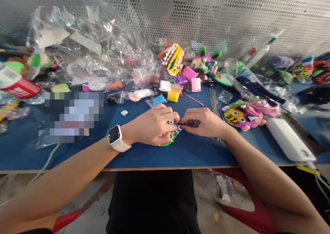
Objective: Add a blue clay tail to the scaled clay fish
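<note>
Low over the blue tabletop (139,153), my left hand (157,124) curls over a green clay figure (172,140) with white and blue parts, its fingers closed on it. Much of the figure is covered by that hand. From the other side my right hand (202,122) meets it, thumb and forefinger pinched at the figure's upper right edge. Whatever small piece sits in the pinch is too hidden to name. Just beyond the hands lie a blue clay packet (159,100) and a yellow one (173,96). A white clay lump (124,113) rests left of them.
Finished clay figures, such as a pink and yellow one (242,115), stand along the right and back. A white power bank (290,139) with a cable lies at right. Clear plastic bags (90,65) pile up at the back left, near a red-labelled bottle (22,86).
</note>
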Demonstrator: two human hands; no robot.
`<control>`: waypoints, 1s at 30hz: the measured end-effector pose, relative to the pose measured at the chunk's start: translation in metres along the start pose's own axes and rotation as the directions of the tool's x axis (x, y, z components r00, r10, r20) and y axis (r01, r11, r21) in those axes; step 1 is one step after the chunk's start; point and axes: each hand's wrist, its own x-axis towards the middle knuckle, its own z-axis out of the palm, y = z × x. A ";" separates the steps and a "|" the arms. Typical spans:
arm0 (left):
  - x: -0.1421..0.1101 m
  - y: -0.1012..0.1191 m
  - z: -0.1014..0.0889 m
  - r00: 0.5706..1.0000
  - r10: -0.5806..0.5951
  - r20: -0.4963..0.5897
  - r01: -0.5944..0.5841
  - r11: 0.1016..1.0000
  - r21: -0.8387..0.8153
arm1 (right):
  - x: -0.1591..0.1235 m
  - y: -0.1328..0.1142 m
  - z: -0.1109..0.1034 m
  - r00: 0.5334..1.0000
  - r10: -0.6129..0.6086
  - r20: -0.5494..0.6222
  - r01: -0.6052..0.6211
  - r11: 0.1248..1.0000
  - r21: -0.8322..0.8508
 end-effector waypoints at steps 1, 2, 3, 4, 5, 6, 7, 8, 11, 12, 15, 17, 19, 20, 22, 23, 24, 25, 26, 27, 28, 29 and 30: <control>0.000 0.000 0.000 1.000 -0.001 -0.003 0.001 1.000 -0.001 | 0.000 0.000 0.000 1.000 -0.004 0.003 0.004 1.000 -0.004; 0.000 0.000 0.000 1.000 -0.003 -0.006 0.003 1.000 -0.002 | -0.001 0.001 0.001 1.000 -0.009 0.010 0.009 1.000 -0.008; 0.000 0.000 0.000 1.000 -0.004 -0.005 0.004 1.000 -0.004 | -0.001 0.001 0.001 1.000 -0.013 0.016 0.014 1.000 -0.013; 0.000 0.000 0.000 1.000 -0.003 -0.003 0.003 1.000 -0.008 | -0.001 0.001 0.002 1.000 -0.014 0.018 0.014 1.000 -0.022; 0.000 0.000 0.000 1.000 -0.001 0.001 0.001 1.000 -0.013 | -0.001 0.001 0.002 1.000 -0.011 0.014 0.012 0.999 -0.033; 0.000 0.000 0.000 1.000 0.002 0.004 -0.002 1.000 -0.018 | -0.001 0.000 0.003 1.000 -0.009 0.009 0.010 0.999 -0.042; 0.000 0.000 0.000 1.000 0.005 0.007 -0.004 1.000 -0.022 | 0.000 0.000 0.003 1.000 -0.009 0.005 0.009 0.999 -0.048; 0.000 0.000 0.000 1.000 0.007 0.008 -0.007 1.000 -0.024 | 0.000 -0.001 0.003 1.000 -0.010 0.000 0.010 0.999 -0.052; 0.000 -0.001 -0.001 1.000 0.004 0.004 -0.004 1.000 -0.007 | 0.001 -0.002 0.004 1.000 -0.023 -0.020 0.022 0.998 -0.050; 0.000 -0.001 -0.002 1.000 0.000 0.006 0.000 1.000 0.000 | 0.001 -0.002 0.004 0.999 -0.028 -0.024 0.027 0.998 -0.050; 0.000 -0.002 -0.002 1.000 -0.001 0.029 0.001 1.000 0.010 | 0.001 -0.002 0.004 0.999 -0.041 -0.018 0.040 0.997 -0.062; 0.000 -0.002 -0.002 0.999 0.004 0.040 -0.004 1.000 0.007 | 0.000 -0.002 0.004 0.999 -0.053 -0.011 0.052 0.995 -0.087; 0.000 -0.002 -0.002 0.999 0.006 0.037 -0.006 1.000 0.004 | 0.000 -0.002 0.004 0.998 -0.063 -0.006 0.062 0.992 -0.109; -0.001 -0.002 -0.002 0.999 0.004 0.032 -0.004 1.000 0.002 | 0.000 -0.002 0.005 0.998 -0.064 -0.003 0.063 0.991 -0.116; -0.001 -0.002 -0.001 1.000 0.003 0.025 -0.003 1.000 -0.002 | 0.000 -0.002 0.005 0.998 -0.062 -0.002 0.061 0.991 -0.122; -0.001 -0.002 -0.001 1.000 0.004 0.025 -0.004 1.000 -0.005 | 0.000 -0.003 0.006 0.998 -0.058 -0.006 0.057 0.991 -0.125; -0.001 -0.002 -0.001 1.000 0.008 0.025 -0.008 1.000 -0.011 | -0.001 -0.003 0.006 0.998 -0.056 -0.008 0.054 0.990 -0.127; -0.001 -0.002 -0.001 1.000 0.012 0.026 -0.012 1.000 -0.016 | -0.001 -0.003 0.006 0.998 -0.056 -0.010 0.055 0.990 -0.128; -0.001 -0.003 -0.001 1.000 0.016 0.027 -0.015 1.000 -0.020 | -0.001 -0.003 0.005 0.998 -0.059 -0.012 0.057 0.990 -0.128; -0.001 -0.003 -0.001 0.999 0.019 0.030 -0.018 1.000 -0.023 | -0.001 -0.003 0.005 0.998 -0.061 -0.010 0.059 0.990 -0.125; -0.001 -0.003 -0.001 0.999 0.022 0.033 -0.021 0.999 -0.025 | -0.001 -0.003 0.005 0.998 -0.063 -0.006 0.062 0.991 -0.122; 0.000 -0.002 -0.001 0.999 0.024 0.038 -0.023 0.999 -0.025 | -0.001 -0.003 0.005 0.998 -0.064 -0.003 0.063 0.991 -0.121; 0.000 -0.002 -0.001 0.999 0.025 0.041 -0.024 0.999 -0.024 | -0.001 -0.002 0.005 0.998 -0.064 0.000 0.063 0.991 -0.122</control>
